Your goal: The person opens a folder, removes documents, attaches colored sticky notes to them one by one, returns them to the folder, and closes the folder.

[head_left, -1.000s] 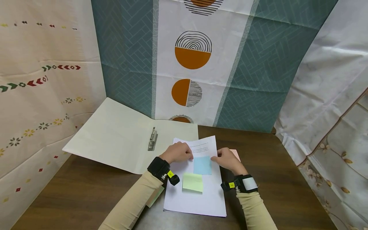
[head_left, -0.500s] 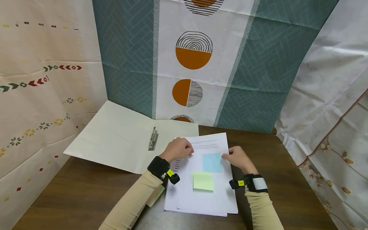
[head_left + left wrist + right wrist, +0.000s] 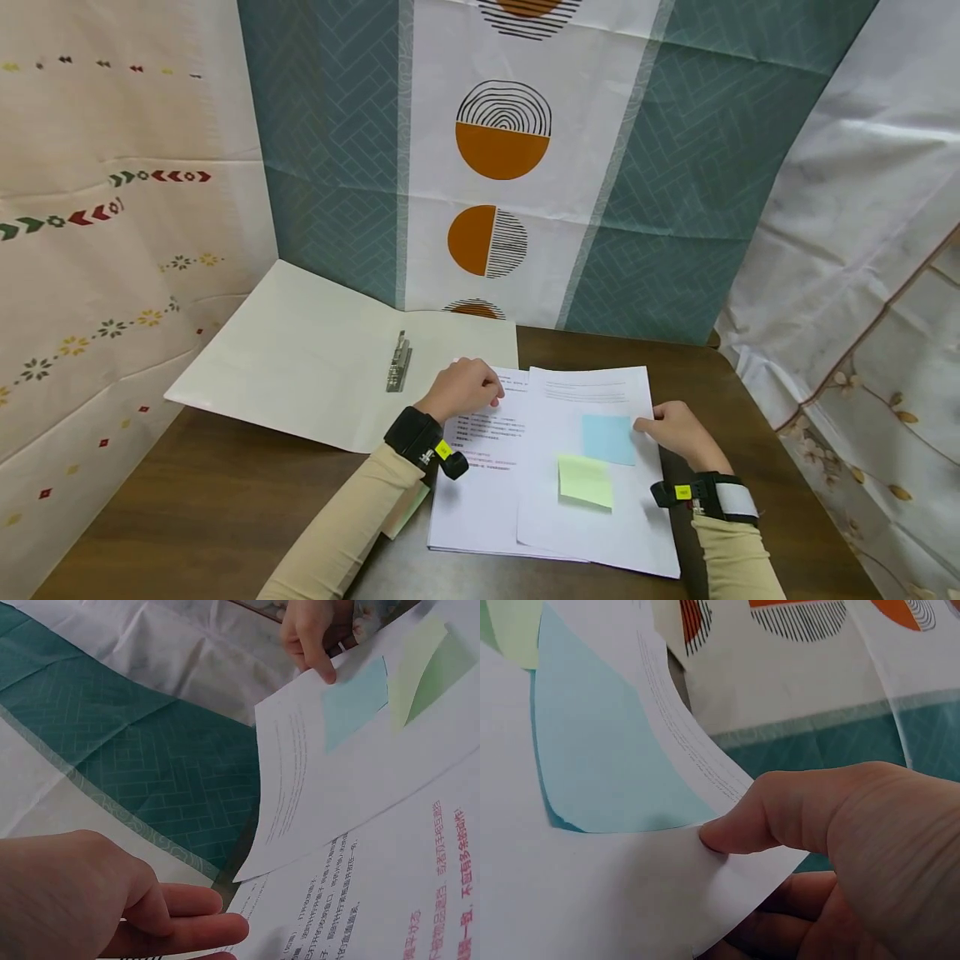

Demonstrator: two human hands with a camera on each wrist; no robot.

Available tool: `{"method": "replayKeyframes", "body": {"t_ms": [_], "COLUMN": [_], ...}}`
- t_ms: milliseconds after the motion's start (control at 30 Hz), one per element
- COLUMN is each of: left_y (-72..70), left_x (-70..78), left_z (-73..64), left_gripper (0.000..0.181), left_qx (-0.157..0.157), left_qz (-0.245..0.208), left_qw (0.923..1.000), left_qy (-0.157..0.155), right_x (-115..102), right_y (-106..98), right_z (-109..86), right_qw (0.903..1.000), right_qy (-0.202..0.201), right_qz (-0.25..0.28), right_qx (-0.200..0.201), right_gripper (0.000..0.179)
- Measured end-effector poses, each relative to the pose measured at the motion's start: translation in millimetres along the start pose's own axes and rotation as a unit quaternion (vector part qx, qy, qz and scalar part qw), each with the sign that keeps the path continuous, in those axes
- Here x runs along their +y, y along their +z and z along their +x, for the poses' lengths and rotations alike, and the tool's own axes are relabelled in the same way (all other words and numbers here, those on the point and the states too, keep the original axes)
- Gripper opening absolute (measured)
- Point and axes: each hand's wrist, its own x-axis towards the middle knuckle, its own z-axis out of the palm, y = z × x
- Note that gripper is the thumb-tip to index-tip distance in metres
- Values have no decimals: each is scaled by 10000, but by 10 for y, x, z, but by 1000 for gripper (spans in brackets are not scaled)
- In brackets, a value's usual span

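Note:
My right hand (image 3: 682, 433) pinches the right edge of a sheet of paper (image 3: 540, 500), thumb on top and fingers underneath, as the right wrist view shows. A blue sticky note (image 3: 609, 439) lies on that sheet beside the thumb, with a green sticky note (image 3: 585, 481) below it, one edge lifted. The sheet overlaps a stack of printed pages (image 3: 472, 508) with black and red lines of text. At the stack's upper left, my left hand (image 3: 462, 390) hovers with loosely bent fingers; in the left wrist view its fingers (image 3: 202, 930) hold nothing.
An open white folder (image 3: 300, 358) with a metal clip (image 3: 399, 363) lies at the back left, reaching behind the stack. Part of a pale green piece (image 3: 405, 510) shows under my left forearm. Patterned cloths (image 3: 630, 208) hang behind the brown table (image 3: 262, 500).
My right hand has drawn the sheet with both sticky notes rightward, uncovering printed text on the page beneath. My left hand stays near the stack's upper left.

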Motion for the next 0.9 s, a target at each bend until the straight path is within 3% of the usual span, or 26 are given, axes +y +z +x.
{"method": "replayKeyframes", "body": {"t_ms": [467,900], "left_y": [11,22], "left_x": [-10,-27], "left_z": [17,16], "left_gripper": [23,24], "left_qx": [-4,17], "left_qz": [-3,43], "left_qw": [10000,10000], "left_qy": [-36,-45], "right_x": [604,641], "right_y": [-213,-164], "right_z": [-113,-139], "right_qw": [9988,9978], "right_qy": [441,537], "right_qz": [-167,-390], "right_qx": [-88,-45], "right_gripper": [33,43]}}
